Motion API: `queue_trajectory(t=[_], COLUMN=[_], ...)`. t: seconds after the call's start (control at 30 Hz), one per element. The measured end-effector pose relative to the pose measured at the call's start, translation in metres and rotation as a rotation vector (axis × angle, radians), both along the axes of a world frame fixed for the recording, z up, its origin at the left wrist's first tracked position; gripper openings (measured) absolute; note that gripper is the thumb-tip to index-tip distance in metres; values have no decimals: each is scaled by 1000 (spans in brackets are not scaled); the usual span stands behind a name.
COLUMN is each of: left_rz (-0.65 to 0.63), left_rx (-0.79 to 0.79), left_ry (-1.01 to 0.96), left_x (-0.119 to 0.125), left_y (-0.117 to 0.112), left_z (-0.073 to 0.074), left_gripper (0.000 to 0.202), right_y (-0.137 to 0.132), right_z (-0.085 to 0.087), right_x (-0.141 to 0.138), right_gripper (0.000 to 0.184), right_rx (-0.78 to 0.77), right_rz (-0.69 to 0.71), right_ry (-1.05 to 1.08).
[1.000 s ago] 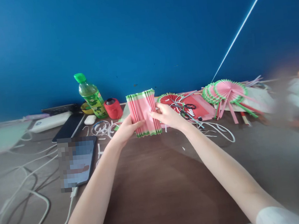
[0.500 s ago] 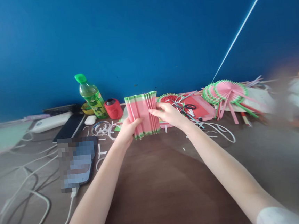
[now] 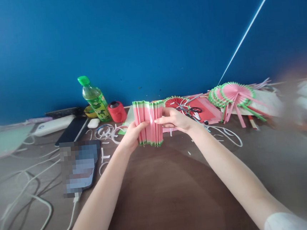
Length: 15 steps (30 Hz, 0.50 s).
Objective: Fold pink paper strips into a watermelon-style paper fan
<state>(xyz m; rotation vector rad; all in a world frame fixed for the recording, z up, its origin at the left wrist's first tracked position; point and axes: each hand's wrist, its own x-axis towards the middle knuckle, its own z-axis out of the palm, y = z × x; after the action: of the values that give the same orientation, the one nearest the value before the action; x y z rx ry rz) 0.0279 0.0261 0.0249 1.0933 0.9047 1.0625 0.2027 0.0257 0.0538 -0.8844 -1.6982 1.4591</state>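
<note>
A pleated sheet of pink paper (image 3: pixel 149 129) with green edges is held up in front of me, its folds running up and down. My left hand (image 3: pixel 132 134) grips its left side, thumb across the front and fingers behind. On the right side, my right hand (image 3: pixel 174 120) pinches the folds between thumb and fingers. The fingers behind the paper are partly hidden. Behind my right hand lie scissors (image 3: pixel 194 110) and a red pleated paper fan (image 3: pixel 174 101).
Finished pink and green fans (image 3: pixel 236 94) lie at the right. A green-capped bottle (image 3: pixel 95 102), a red spool-like object (image 3: pixel 117 112) and a phone (image 3: pixel 85 167) are on the left. White cables (image 3: pixel 39 198) cross the dark table (image 3: pixel 171 195), below a blue wall (image 3: pixel 141 33).
The pleated paper has been squeezed narrower, with its left part now more tightly gathered. Both hands have come a little closer together and slightly lower.
</note>
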Motion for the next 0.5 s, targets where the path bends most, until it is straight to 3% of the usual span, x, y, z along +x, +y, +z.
queue_trajectory(t=[0.17, 0.5], left_rz=[-56, -47], left_rx=[-71, -36], left_ry=[-21, -21], left_x=[1, 5], left_y=[-2, -3], left_z=[1, -1], left_gripper=[32, 42], right_y=[2, 0], right_z=[-3, -1], right_x=[2, 3], right_gripper=[16, 16], right_rx=[-55, -164], right_rz=[57, 129], right_ry=[119, 137])
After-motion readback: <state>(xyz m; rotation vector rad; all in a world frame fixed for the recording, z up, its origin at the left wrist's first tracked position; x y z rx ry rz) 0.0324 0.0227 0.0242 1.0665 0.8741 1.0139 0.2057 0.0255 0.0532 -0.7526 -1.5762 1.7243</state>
